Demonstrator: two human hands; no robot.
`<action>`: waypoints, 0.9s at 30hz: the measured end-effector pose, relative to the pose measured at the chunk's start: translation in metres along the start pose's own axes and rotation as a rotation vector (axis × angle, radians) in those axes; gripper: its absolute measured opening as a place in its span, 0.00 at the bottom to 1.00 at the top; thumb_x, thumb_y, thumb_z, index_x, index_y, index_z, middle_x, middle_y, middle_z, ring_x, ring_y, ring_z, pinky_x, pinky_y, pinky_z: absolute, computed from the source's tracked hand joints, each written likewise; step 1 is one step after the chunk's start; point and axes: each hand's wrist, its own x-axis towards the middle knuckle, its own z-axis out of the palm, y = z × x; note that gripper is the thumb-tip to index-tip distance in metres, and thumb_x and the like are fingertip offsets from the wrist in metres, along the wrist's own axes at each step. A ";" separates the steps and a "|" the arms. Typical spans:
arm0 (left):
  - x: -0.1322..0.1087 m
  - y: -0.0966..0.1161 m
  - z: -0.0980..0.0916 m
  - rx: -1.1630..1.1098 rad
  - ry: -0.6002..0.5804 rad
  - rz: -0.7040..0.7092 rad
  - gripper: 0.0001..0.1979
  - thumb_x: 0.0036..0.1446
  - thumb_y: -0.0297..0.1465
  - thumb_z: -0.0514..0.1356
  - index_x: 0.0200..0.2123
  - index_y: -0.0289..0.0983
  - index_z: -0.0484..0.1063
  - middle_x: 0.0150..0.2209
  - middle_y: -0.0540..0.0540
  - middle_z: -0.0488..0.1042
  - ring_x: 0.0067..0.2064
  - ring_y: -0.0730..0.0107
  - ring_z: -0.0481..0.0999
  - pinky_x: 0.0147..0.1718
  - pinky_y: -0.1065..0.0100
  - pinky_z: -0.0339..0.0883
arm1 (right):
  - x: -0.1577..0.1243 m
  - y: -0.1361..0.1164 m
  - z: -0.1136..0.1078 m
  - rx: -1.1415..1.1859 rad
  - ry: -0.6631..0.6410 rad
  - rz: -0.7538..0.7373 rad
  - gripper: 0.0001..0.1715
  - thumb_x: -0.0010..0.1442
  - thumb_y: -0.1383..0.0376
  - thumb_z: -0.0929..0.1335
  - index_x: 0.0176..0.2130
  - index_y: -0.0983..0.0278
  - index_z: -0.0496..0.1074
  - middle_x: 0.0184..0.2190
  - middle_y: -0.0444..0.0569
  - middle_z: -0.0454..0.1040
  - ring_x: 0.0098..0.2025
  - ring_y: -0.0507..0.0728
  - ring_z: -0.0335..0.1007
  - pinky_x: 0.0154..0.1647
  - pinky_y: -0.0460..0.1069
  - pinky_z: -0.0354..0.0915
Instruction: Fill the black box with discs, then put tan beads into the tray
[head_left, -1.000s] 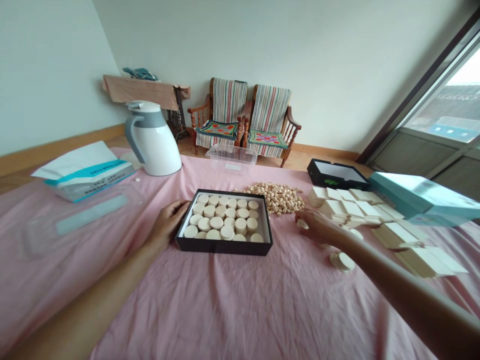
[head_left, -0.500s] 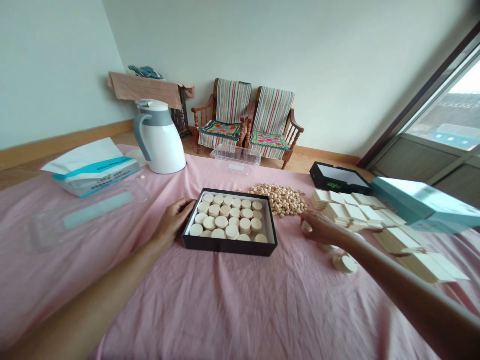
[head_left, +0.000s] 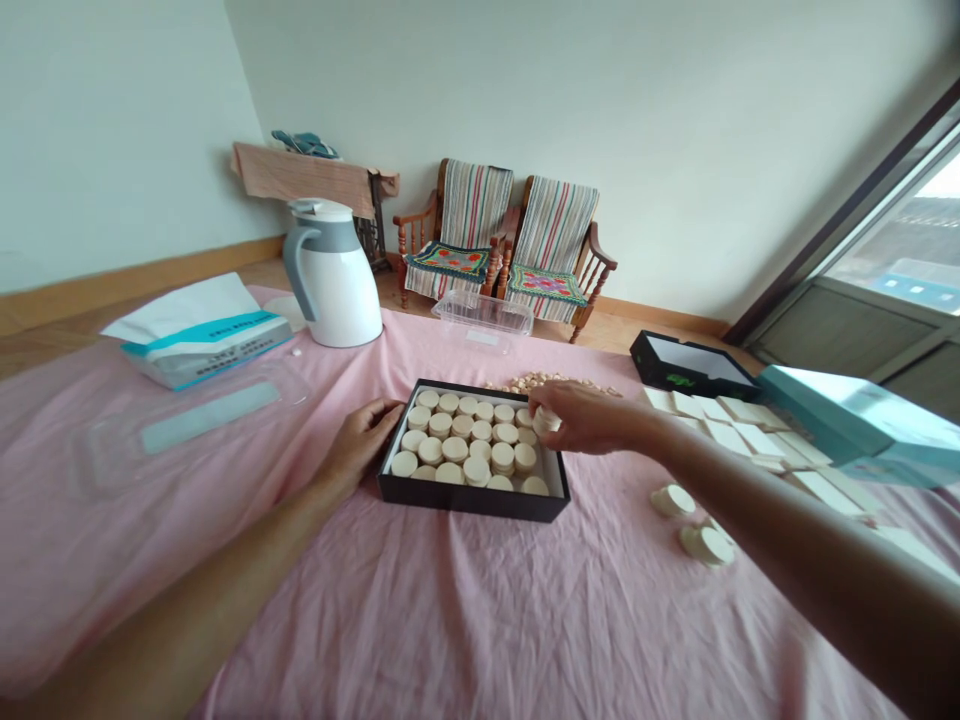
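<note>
**Right hand brings a disc to the box's far right corner**

The right hand covers that corner of the box and most of the beads beyond, leaving a thin strip of them in sight. Its forearm hides part of the cards and laps over the loose discs. Both forearms run out of the picture at the bottom, and the blue box is cut off at the right edge. The right fingers are closed on a pale held disc; whether it is one or a short stack cannot be told, nor whether it touches the packed discs. The left hand lies against the box's left end, thumb out of sight, so whether it grips or merely steadies cannot be told.

The box sits on the pink cloth between the hands, open side up, its long axis running left to right and dipping slightly rightward in view.

Half a second ago the right hand was low over the cloth, between beads and cards; now it is at the box. The left hand has stayed at the same end.
</note>
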 end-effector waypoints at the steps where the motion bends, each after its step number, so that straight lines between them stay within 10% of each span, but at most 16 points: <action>1: 0.000 0.001 0.000 0.003 0.004 -0.001 0.25 0.46 0.50 0.62 0.38 0.35 0.74 0.35 0.44 0.78 0.38 0.59 0.75 0.31 0.68 0.67 | 0.004 -0.002 0.005 -0.003 -0.013 -0.004 0.16 0.48 0.68 0.67 0.40 0.65 0.69 0.40 0.54 0.72 0.42 0.59 0.67 0.43 0.50 0.60; 27: 0.001 -0.002 0.000 -0.016 -0.005 0.003 0.25 0.47 0.51 0.61 0.38 0.36 0.75 0.34 0.46 0.78 0.35 0.61 0.75 0.30 0.69 0.66 | 0.021 0.004 0.027 -0.033 0.029 -0.022 0.15 0.52 0.69 0.66 0.42 0.68 0.70 0.41 0.55 0.72 0.45 0.59 0.66 0.46 0.51 0.58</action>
